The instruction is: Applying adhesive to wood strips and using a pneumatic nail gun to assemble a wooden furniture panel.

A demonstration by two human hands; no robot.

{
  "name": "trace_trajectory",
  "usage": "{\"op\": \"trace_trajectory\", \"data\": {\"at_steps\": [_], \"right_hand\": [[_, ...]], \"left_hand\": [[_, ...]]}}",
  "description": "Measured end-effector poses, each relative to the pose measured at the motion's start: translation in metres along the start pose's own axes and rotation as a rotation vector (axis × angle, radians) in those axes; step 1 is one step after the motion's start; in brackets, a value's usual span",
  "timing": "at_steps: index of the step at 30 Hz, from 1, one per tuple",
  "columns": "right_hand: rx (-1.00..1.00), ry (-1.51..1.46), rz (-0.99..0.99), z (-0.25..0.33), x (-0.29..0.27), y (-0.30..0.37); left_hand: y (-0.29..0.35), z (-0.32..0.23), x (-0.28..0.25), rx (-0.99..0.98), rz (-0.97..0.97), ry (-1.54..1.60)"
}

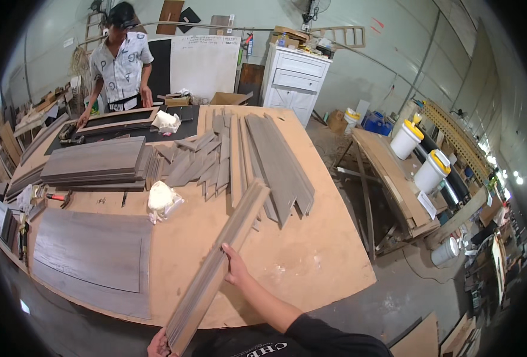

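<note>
Over tabletop [311, 262], long grey-brown strips [211, 268]

Left hand [157, 343]: partly cut off by lower edge. Right hand [236, 269]: partly hidden beneath grey strips [217, 260].

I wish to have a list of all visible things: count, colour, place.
strip bundle: one, grey, held at front
worktable: one, tan, centre
panel: one, grey, near left
board stack: one, grey, left
short pieces: many, grey, worktable's middle
long boards: several, grey, right of short pieces
crumpled lumps: two, cream, on worktable
hammer: one, orange, left
co-worker: one, white patterned shirt, far left
frame: one, brown, before co-worker
cabinet: one, white, back
whiteboard: one, white, back
side bench: one, brown, right
buckets: several, white, bench and floor
container: one, blue, beyond bench
background clutter: uncountable, mixed, right edge
shirt: one, black, bottom
left grip: one, bare, bundle's lower end
right grip: one, bare, bundle's middle
</note>
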State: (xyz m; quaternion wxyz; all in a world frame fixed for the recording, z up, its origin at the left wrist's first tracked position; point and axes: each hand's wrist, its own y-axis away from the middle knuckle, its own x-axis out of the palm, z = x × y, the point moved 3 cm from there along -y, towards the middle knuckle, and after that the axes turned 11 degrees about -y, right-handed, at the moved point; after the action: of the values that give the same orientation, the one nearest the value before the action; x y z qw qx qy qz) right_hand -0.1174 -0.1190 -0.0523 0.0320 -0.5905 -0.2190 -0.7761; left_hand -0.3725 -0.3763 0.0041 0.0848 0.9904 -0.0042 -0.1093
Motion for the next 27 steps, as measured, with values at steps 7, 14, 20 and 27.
{"op": "trace_trajectory", "data": {"at_steps": [7, 14, 20, 27], "right_hand": [[-0.195, -0.033, -0.145, 0.008, -0.034, 0.089], [-0.166, 0.345, -0.558, 0.063, -0.050, 0.162], [-0.489, 1.894, -0.605, 0.120, -0.030, 0.176], [-0.579, 2.253, -0.448, 0.114, -0.053, 0.175]], "left_hand": [[-0.019, 0.012, -0.017, -0.072, 0.167, 0.090], [-0.133, -0.012, -0.020, -0.171, 0.420, -0.235], [-0.177, -0.039, 0.022, 0.365, 0.259, -1.079], [-0.129, -0.005, 0.094, 0.529, 0.335, -1.218]]}}
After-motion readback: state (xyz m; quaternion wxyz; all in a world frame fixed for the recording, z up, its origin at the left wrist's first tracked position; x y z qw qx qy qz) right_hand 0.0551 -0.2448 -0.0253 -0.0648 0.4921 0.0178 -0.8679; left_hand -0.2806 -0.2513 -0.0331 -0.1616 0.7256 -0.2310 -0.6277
